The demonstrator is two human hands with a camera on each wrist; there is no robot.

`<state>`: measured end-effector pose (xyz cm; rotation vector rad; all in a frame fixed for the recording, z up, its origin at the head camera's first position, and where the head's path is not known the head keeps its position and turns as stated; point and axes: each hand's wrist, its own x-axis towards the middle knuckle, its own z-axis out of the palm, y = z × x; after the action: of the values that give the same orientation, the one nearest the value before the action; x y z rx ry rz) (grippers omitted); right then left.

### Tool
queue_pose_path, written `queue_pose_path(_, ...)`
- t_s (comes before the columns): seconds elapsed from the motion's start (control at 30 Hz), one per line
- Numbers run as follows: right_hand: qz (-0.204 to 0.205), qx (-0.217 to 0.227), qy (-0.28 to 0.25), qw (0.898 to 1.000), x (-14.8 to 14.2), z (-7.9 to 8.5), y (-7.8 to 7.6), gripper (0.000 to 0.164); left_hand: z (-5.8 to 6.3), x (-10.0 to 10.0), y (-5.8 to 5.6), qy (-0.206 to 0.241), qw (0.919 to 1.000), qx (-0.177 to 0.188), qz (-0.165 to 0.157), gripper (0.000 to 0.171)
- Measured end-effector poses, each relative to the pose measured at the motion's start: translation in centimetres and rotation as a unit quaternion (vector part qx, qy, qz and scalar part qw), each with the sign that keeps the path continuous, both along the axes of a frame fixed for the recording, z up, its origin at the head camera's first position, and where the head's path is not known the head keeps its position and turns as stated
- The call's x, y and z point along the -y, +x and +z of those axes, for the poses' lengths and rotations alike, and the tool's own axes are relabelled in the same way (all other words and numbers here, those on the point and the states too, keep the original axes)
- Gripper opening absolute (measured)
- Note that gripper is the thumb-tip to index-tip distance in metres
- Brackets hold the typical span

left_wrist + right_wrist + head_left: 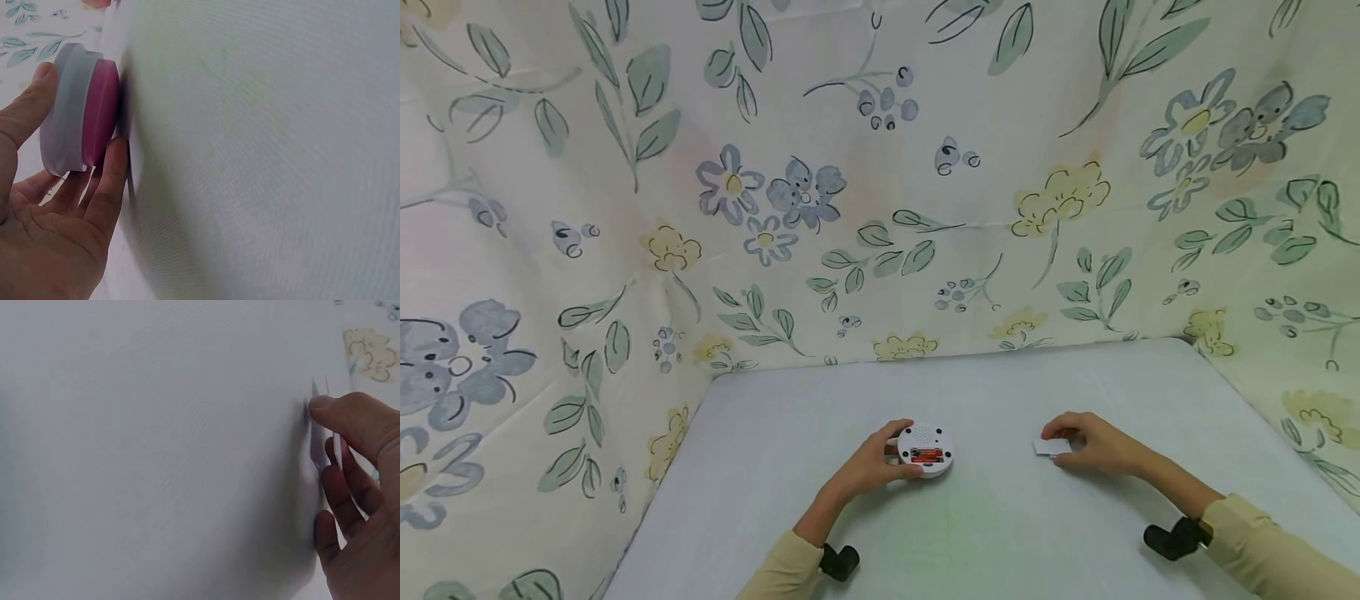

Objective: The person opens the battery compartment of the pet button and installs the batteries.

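My left hand (876, 460) grips a round white device (925, 435) by its left side, thumb and fingers around the rim. The device's face with a dotted speaker grille points up, and red batteries (927, 456) lie in its uncovered battery compartment. From the side, the left wrist view shows a pink layer (101, 112) beneath the white body, close to the tabletop. Farther right, my right hand (1097, 446) pinches a small flat white piece (1049, 448), low over the table. In the right wrist view this piece (317, 447) appears edge-on, partly hidden by thumb and fingers.
Both hands work over a white-covered table (805, 417). Cloth printed with flowers and leaves (880, 250) hangs behind it and along both sides. A black wrist mount (839, 563) is on the left arm, and another black mount (1176, 538) is on the right.
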<state>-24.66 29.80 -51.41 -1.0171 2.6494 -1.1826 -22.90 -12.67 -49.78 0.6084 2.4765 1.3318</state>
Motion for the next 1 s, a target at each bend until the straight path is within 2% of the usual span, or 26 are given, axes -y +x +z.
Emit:
queue_pose_path(0.27,-0.011,-0.018,-0.046,0.999,1.7,0.3,-0.5,0.034,0.0,0.0,0.0,0.002,0.9999,0.011,0.004,0.079)
queue_pose_path(0.47,0.001,0.001,-0.079,0.997,4.0,0.3,-0.9,0.035,0.0,0.1,-0.1,0.015,0.9998,0.015,0.002,0.078)
queue_pose_path(0.67,-0.003,0.01,-0.087,0.996,6.6,0.1,-0.9,0.036,0.0,0.1,-0.1,0.013,0.9999,0.007,0.002,0.079)
queue_pose_path(1.0,-0.012,0.009,-0.112,0.994,11.0,0.3,-0.5,0.024,-0.1,0.1,0.0,0.021,0.9996,0.014,0.007,0.079)
